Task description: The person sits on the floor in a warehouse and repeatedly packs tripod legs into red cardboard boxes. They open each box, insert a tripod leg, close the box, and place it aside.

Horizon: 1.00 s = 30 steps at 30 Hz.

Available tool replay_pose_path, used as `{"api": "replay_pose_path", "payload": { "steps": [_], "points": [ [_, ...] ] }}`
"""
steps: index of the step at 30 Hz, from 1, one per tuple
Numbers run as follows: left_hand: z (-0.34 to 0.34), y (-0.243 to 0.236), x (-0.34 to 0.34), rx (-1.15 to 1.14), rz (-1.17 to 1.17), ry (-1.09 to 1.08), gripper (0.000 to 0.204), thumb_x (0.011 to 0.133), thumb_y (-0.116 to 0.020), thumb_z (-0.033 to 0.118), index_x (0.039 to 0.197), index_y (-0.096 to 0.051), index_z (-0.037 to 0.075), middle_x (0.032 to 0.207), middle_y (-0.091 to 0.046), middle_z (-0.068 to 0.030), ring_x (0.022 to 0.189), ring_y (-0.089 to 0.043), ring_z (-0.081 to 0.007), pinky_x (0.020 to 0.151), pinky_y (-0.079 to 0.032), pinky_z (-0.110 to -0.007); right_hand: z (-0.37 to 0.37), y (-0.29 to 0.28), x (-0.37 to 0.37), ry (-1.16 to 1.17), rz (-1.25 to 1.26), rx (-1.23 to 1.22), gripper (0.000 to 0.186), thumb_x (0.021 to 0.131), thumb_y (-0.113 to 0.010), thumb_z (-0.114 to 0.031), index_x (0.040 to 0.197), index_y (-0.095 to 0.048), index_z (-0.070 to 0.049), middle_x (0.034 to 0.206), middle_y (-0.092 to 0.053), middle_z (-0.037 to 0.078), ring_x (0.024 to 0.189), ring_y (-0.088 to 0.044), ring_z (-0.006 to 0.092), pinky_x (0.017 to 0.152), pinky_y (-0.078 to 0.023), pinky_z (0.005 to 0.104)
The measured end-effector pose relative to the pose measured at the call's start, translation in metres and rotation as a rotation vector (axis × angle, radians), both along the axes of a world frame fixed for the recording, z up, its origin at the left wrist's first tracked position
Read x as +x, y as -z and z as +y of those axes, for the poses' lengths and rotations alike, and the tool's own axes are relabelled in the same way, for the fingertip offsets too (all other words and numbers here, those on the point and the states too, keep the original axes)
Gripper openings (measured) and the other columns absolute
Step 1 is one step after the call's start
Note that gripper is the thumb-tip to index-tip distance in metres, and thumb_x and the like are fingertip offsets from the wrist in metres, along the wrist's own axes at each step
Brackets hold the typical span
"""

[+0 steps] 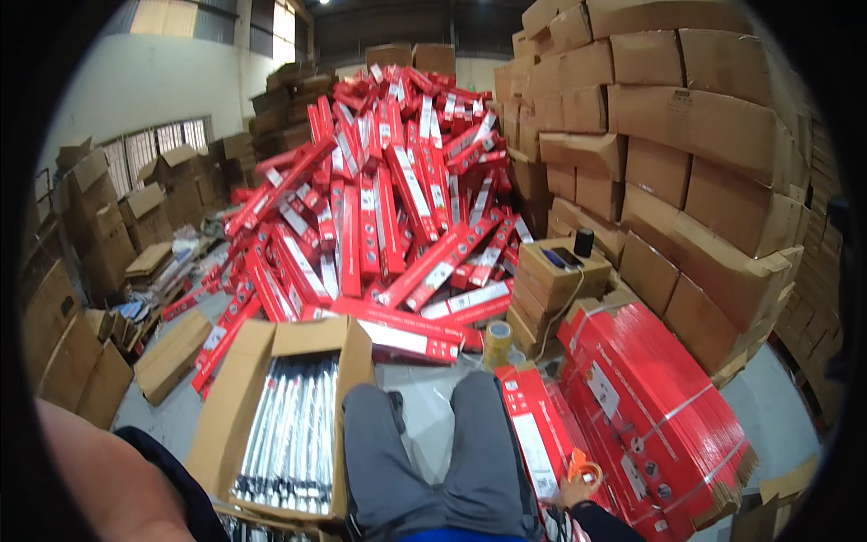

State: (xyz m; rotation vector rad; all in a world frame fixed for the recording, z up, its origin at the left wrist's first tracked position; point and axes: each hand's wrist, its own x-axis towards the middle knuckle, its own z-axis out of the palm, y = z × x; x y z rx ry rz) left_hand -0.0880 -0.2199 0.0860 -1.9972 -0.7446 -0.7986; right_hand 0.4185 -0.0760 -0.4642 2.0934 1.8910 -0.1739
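While the left hand is out of sight, the nearer right hand grips an orange tape dispenser beside the narrow red carton's near end; that carton points forward, red heap beyond it.

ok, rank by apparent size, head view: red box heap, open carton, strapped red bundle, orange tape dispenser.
1. Red box heap
2. Strapped red bundle and open carton: look too alike to rank
3. Orange tape dispenser

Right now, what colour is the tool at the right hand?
The tool is orange, seen best in the head view, the only one.
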Motion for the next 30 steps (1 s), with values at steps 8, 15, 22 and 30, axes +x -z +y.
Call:
{"api": "replay_pose_path", "payload": {
  "steps": [8, 15, 22, 30],
  "points": [
    [-0.002, 0.000, 0.008, 0.003, -0.029, 0.035, 0.049, 0.090, -0.065, 0.026, 0.130, -0.058, -0.001, 0.139, -0.053, -0.0262, 0.128, -0.055, -0.0376, 0.113, -0.039, -0.051, 0.004, -0.005, -0.004, 0.012, 0.033, -0.068, 0.108, 0.065, -0.071, -0.085, 0.138, -0.056, -0.007, 0.133, -0.055, 0.027, 0.121, -0.061, 0.0426, 0.102, -0.045, 0.0550],
    [0.007, 0.005, 0.010, 0.028, -0.131, 0.114, 0.040, 0.094, -0.061, 0.021, 0.127, -0.061, -0.001, 0.138, -0.054, -0.0272, 0.127, -0.056, -0.0382, 0.113, -0.039, -0.051, 0.009, -0.011, 0.016, 0.052, 0.024, 0.008, 0.108, 0.068, -0.068, -0.086, 0.140, -0.056, -0.005, 0.136, -0.054, 0.028, 0.127, -0.056, 0.0453, 0.106, -0.042, 0.0555],
    [0.046, 0.104, -0.006, -0.163, -0.671, 0.130, 0.031, 0.093, -0.063, 0.016, 0.118, -0.066, 0.000, 0.135, -0.057, -0.0246, 0.122, -0.059, -0.0370, 0.112, -0.039, -0.051, 0.017, -0.029, 0.047, 0.215, 0.015, -0.206, 0.120, 0.063, -0.063, -0.095, 0.137, -0.058, 0.000, 0.141, -0.053, 0.029, 0.128, -0.058, 0.0429, 0.106, -0.045, 0.0508],
    [0.047, 0.183, -0.018, -0.455, -0.918, -0.018, 0.018, 0.082, -0.071, 0.004, 0.100, -0.072, 0.001, 0.121, -0.068, -0.0157, 0.101, -0.069, -0.0276, 0.117, -0.034, -0.050, 0.007, -0.054, 0.052, 0.164, -0.083, -0.068, 0.098, 0.075, -0.056, -0.090, 0.123, -0.071, -0.006, 0.123, -0.069, 0.025, 0.115, -0.068, 0.0390, 0.096, -0.051, 0.0519]
  ]
}}
